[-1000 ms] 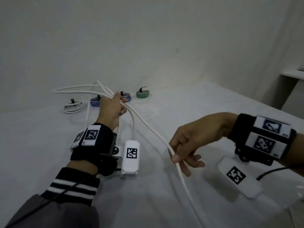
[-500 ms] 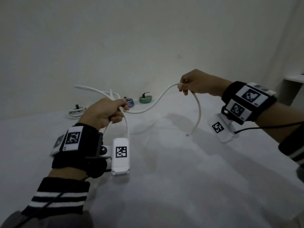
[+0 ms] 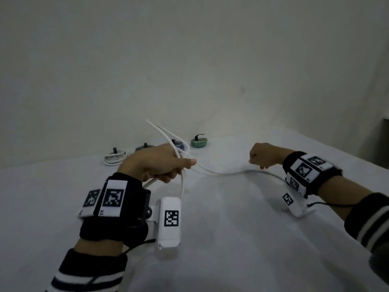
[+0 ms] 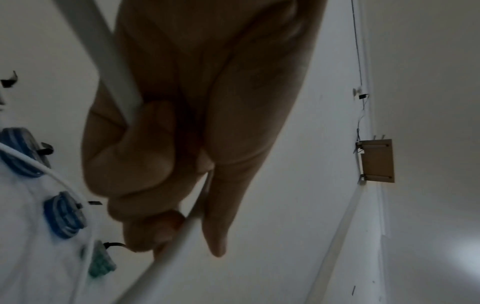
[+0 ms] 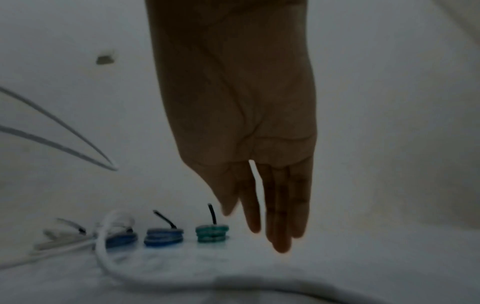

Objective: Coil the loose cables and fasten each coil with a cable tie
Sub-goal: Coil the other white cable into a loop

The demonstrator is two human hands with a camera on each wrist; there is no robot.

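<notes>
My left hand grips several loops of the white cable above the white table; in the left wrist view the fingers curl round the white cable. The cable's free stretch runs right along the table and passes under my right hand. In the right wrist view the right hand hangs with straight fingers and holds nothing, above the white cable.
Several tied coils stand in a row by the back wall: a white coil, a blue coil, a second blue coil behind the held loops, and a green coil. A shelf edge juts in at far right.
My right hand has let go of the cable and dropped toward the table; the free stretch now lies on the surface. My left hand still holds the loops.
</notes>
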